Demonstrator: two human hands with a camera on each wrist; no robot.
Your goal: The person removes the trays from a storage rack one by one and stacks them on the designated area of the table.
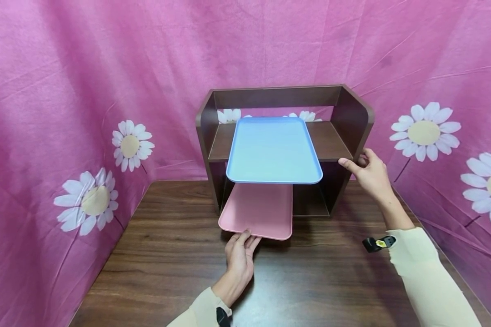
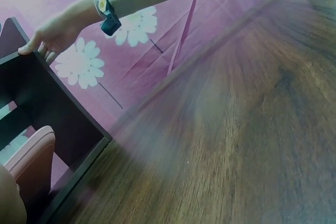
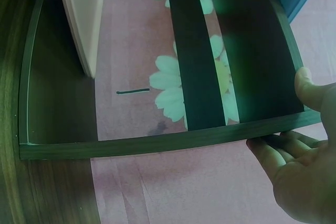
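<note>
Left hand point(image 1: 239, 260): you are pinching the front edge of the pink tray point(image 1: 259, 211), your thumb pressing on top and your fingers supporting it from below
Table point(image 1: 163, 254): its brown wood grain is spreading under your left hand
Pink tray: it is jutting forward from the left part of the lower compartment point(image 1: 311, 200), its rear passing out of sight under the blue tray point(image 1: 274, 150) in the head view
Right hand point(image 1: 374, 177): you are clamping the right side panel point(image 1: 355, 120), fingers bearing on its outer face, thumb resting near the end of the middle board point(image 1: 329, 140)
Blue tray: it is lying on the middle board, its front overhanging
Shelf unit point(image 1: 276, 96): it is standing upright on the table
Curtain point(image 1: 188, 50): it is hanging behind, pink with white daisies
</note>
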